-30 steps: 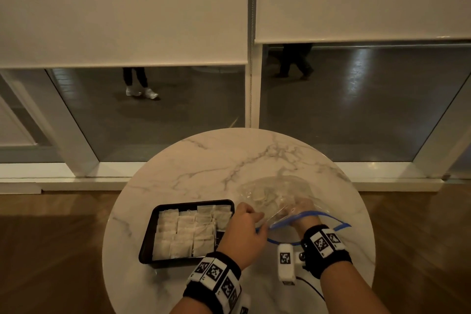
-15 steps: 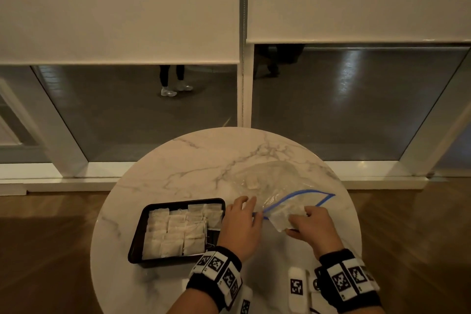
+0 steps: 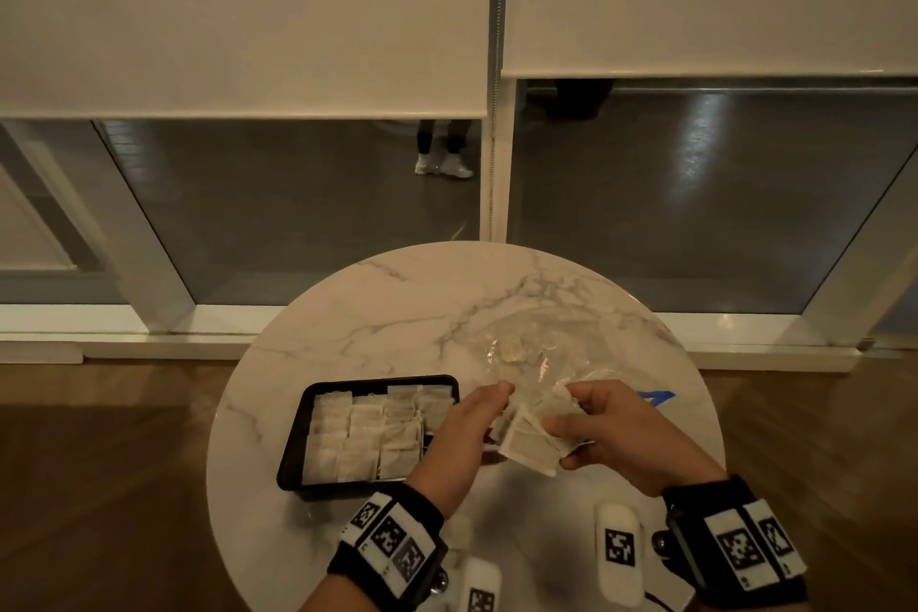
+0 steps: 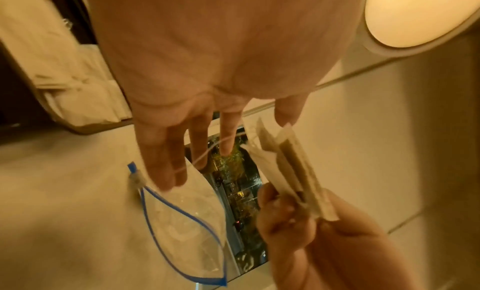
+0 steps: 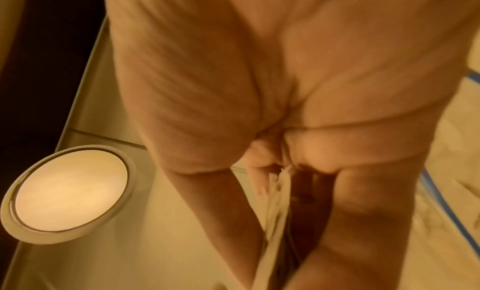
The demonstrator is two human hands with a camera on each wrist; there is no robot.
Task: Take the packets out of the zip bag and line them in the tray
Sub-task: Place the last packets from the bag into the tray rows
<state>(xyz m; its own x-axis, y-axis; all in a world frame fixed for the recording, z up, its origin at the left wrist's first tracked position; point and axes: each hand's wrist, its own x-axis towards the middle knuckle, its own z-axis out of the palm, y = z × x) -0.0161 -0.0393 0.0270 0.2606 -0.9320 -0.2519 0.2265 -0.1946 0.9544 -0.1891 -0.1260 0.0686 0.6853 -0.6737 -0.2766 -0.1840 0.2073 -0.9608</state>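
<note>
My right hand pinches a small stack of pale packets between thumb and fingers, a little above the round marble table. In the right wrist view the stack is edge-on in that pinch. My left hand reaches in with straight fingers, its thumb and index either side of the stack's top edge. The clear zip bag lies flat behind both hands, its blue-edged mouth open. The black tray at the left holds several packets in rows.
The tray's right rim sits just left of my left hand. White marker-tagged devices hang from my wrists over the table's near edge. Behind the table are a window sill and glass; a ceiling lamp shows in the wrist views.
My right hand has drawn the packets out of the bag and back toward me. My left hand has let go of the bag mouth and moved to the packets.
</note>
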